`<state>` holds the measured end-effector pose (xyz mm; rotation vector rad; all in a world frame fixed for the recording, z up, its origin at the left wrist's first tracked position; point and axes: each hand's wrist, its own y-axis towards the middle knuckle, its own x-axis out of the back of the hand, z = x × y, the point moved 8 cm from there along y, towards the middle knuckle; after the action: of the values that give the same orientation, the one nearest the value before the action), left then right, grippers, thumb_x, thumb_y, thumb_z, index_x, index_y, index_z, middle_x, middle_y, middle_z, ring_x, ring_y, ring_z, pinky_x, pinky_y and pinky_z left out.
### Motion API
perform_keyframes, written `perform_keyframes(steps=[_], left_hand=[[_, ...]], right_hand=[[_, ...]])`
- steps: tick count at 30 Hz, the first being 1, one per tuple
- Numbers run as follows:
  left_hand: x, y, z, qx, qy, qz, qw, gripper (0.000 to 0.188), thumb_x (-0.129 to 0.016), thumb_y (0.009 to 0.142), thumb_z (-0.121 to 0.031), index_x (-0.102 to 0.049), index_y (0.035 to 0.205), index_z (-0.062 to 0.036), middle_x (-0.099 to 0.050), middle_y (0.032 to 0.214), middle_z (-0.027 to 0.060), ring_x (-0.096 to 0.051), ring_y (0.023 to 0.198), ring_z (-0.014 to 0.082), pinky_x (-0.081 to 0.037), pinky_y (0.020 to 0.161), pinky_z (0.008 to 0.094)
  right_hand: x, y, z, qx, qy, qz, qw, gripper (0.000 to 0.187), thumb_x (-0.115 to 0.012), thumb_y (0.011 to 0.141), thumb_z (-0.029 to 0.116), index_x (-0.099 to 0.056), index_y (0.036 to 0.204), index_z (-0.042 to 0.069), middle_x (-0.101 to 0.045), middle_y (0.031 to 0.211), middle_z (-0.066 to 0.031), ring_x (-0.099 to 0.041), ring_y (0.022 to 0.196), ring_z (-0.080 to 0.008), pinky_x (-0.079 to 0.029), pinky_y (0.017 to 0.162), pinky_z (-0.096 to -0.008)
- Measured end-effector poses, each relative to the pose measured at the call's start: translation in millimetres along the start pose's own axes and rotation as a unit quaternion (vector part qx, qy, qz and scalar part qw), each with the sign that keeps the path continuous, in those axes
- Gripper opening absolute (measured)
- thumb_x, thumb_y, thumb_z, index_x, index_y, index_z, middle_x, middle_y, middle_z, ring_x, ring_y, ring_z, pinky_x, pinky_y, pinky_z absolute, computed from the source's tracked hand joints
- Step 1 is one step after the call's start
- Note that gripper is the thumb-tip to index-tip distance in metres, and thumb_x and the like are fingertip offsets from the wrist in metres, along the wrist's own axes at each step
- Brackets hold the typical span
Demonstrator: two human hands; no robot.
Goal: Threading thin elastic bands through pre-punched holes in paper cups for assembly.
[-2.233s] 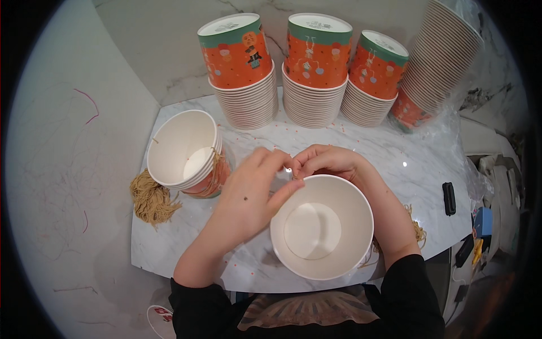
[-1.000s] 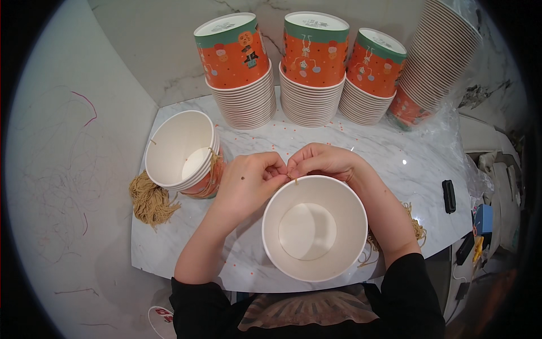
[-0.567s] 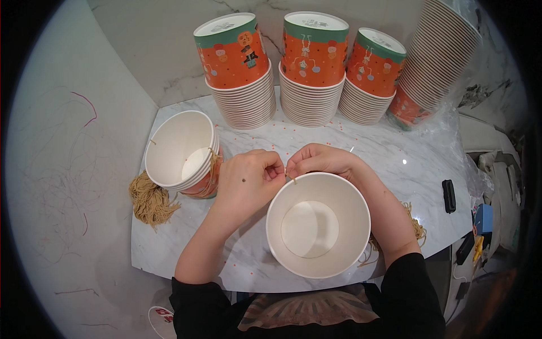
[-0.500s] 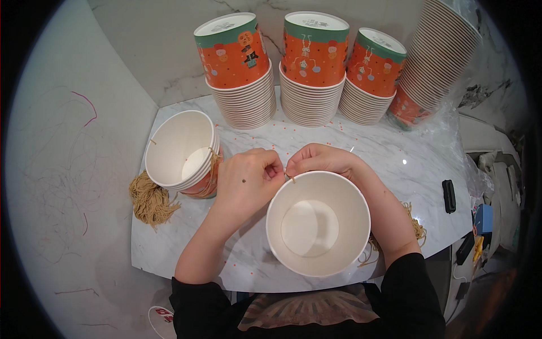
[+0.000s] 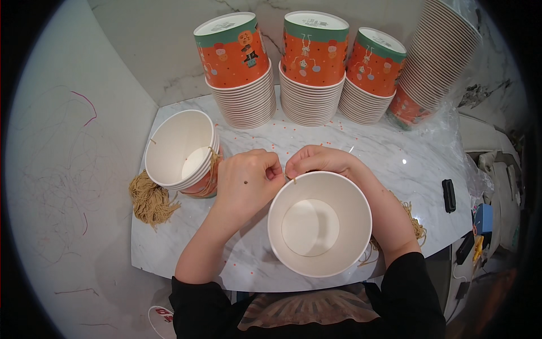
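A white-lined paper bucket (image 5: 319, 263) stands upright in front of me, its open mouth facing up. Over its far-left rim passes a short bit of tan string (image 5: 294, 181), at a small hole. My left hand (image 5: 248, 181) is closed in a pinch just left of that spot. My right hand (image 5: 319, 158) pinches against it from behind the rim, fingers curled. Most of the string between the fingertips is hidden. More tan strands (image 5: 419, 229) lie beside and under my right forearm.
At left, a tilted nest of paper buckets (image 5: 180, 147) carries tan strings, with a string bundle (image 5: 149, 200) beside it. Several stacks of upturned orange-and-green buckets (image 5: 316, 62) line the back. A plastic-wrapped stack (image 5: 437, 56) leans at back right. A black object (image 5: 449, 196) lies right.
The bucket has shifted very slightly to the right. Both hands keep their pinch at the rim, with only a tiny movement of the fingers.
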<state>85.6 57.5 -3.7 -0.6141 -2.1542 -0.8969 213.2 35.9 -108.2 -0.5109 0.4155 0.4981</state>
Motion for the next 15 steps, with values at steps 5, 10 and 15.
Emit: perform_keyframes(steps=[5,10,15], left_hand=[[1.3,0.2,-1.2,0.007,0.005,0.001,1.000,0.010,-0.074,0.074,-0.013,-0.069,0.071,-0.0055,-0.069,0.070,0.0073,-0.068,0.064,0.0265,-0.051,0.056,0.0396],[2.7,0.8,0.2,0.009,0.005,-0.009,1.000,0.007,-0.073,0.080,-0.012,-0.071,0.084,-0.0058,-0.070,0.077,0.0074,-0.070,0.069,0.0262,-0.052,0.060,0.0387],[13.6,-1.8,2.6,0.055,-0.099,-0.074,0.991,0.016,-0.073,0.088,-0.013,-0.066,0.098,-0.0021,-0.069,0.079,0.0108,-0.070,0.070,0.0272,-0.054,0.064,0.0380]], right_hand=[[-5.7,-0.8,-0.3,-0.001,0.003,-0.015,1.000,0.012,-0.071,0.093,0.013,-0.077,0.092,0.002,-0.072,0.077,-0.0018,-0.065,0.063,-0.0067,-0.052,0.056,-0.0230],[-6.8,0.3,-3.7,-0.018,0.034,-0.016,0.999,0.015,-0.072,0.097,0.017,-0.077,0.094,0.002,-0.074,0.081,-0.0024,-0.068,0.067,-0.0073,-0.054,0.058,-0.0234],[-6.3,3.4,1.1,0.024,0.028,-0.025,0.999,0.015,-0.069,0.097,0.015,-0.075,0.100,0.001,-0.075,0.087,-0.0041,-0.070,0.072,-0.0083,-0.055,0.061,-0.0225]])
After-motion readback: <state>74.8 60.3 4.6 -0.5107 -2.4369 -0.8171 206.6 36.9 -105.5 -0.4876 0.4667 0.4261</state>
